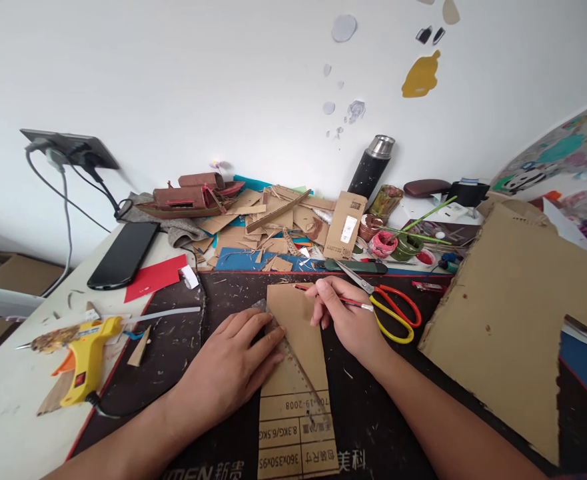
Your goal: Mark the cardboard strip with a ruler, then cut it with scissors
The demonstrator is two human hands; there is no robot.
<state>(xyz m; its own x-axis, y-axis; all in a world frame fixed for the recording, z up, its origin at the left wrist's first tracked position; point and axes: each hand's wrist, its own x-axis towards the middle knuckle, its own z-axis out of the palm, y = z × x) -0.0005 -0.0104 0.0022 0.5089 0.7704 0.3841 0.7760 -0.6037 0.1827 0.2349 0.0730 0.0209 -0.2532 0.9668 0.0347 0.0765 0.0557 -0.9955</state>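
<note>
A strip of brown cardboard (298,373) with printed lettering at its near end lies on the dark mat in front of me. Across it, slanting, is a clear plastic ruler (296,360). My left hand (246,350) rests flat over the ruler's upper part, fingers stretched out, hiding some of it. In my right hand (346,313) a red and black pencil (358,304) is gripped, its tip pointing left over the cardboard's upper part. Whether the tip touches the cardboard I cannot tell. Just right of that hand lie open scissors (393,313) with red and yellow handles.
A yellow glue gun (90,360) and a black phone (123,257) lie at left. Cardboard scraps (273,220) and a model boat (183,200) sit at the back. Paint jars (384,244) and a leaning thermos (370,167) stand behind; a large cardboard sheet (503,313) occupies the right.
</note>
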